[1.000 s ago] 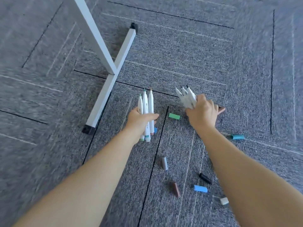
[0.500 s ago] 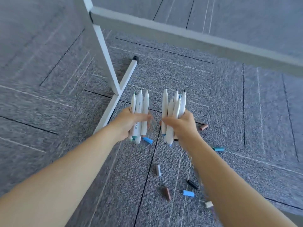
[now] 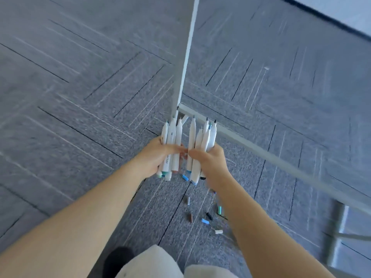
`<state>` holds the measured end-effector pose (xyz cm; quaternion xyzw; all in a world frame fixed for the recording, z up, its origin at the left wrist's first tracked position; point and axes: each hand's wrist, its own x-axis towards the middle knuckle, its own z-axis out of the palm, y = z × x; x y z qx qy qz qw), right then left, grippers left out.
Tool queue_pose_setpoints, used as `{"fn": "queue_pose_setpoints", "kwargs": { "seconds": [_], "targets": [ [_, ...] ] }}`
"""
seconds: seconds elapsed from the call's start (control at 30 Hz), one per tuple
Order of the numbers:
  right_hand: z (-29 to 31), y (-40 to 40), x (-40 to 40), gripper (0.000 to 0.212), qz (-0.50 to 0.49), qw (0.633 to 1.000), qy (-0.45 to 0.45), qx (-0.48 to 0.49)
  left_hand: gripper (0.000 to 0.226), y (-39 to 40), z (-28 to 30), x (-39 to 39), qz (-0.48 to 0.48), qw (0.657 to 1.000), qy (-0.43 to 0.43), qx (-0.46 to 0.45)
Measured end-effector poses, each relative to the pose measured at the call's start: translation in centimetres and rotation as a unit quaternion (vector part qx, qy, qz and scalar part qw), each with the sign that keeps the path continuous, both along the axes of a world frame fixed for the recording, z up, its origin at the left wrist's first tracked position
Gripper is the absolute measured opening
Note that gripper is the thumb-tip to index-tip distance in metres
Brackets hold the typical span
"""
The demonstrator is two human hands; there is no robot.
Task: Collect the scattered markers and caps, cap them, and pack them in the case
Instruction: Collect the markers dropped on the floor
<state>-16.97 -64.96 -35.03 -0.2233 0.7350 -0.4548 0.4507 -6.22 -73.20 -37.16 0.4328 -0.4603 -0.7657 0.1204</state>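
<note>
White uncapped markers [image 3: 172, 145] are gripped upright in the left hand [image 3: 158, 157], a second white bundle [image 3: 200, 149] in the right hand [image 3: 208, 159]; loose coloured caps [image 3: 204, 217] are scattered on grey carpet [image 3: 80, 117] nearer, with a white table leg [image 3: 185, 63] beyond

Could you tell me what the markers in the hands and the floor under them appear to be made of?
The markers look like smooth white plastic: even, slightly glossy barrels with printed lettering. The floor looks like carpet tile, a matte grey flecked weave with dark seams between squares, though motion blur hides the pile.
</note>
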Motion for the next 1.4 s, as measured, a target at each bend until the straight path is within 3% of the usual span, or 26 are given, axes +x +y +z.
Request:
{"fn": "queue_pose_setpoints", "kwargs": {
  "seconds": [0.17,0.27,0.37,0.5,0.57,0.77,0.93,1.17,1.4],
  "targets": [
    [12.3,-0.3,3.0,0.02,-0.008,1.0,0.0,0.006,0.015,0.1,12.4,3.1,-0.004,1.0,0.009,-0.003],
    [19.9,-0.1,4.2,0.006,-0.008,1.0,0.02,0.008,0.008,-0.1,19.8,4.3,-0.014,1.0,0.021,-0.018],
    [26.9,0.4,4.9,0.019,-0.036,0.998,0.042,-0.003,0.011,0.2,26.8,4.6,-0.037,0.998,0.034,-0.039],
    [34.9,2.3,4.8,0.02,-0.087,0.994,0.064,-0.022,0.008,1.3,35.2,4.0,-0.08,0.994,0.039,-0.062],
    [38.2,3.9,4.3,0.027,-0.118,0.99,0.07,-0.039,0.012,2.2,38.5,3.3,-0.095,0.992,0.041,-0.071],
    [45.7,12.4,2.4,0.01,-0.206,0.97,0.103,-0.08,0.01,8.3,46.1,-0.8,-0.164,0.978,0.047,-0.12],
    [49.7,24.3,1.3,0.02,-0.323,0.934,0.103,-0.114,0.012,18.5,50.3,-5.0,-0.261,0.953,0.078,-0.134],
    [52.4,41.6,2.6,0.022,-0.517,0.838,0.125,-0.123,0.013,35.0,53.0,-9.4,-0.458,0.874,0.112,-0.119],
    [52.2,53.8,7.7,0.018,-0.69,0.705,0.138,-0.089,0.012,49.1,53.4,-10.4,-0.658,0.729,0.147,-0.121]
  ]
}}
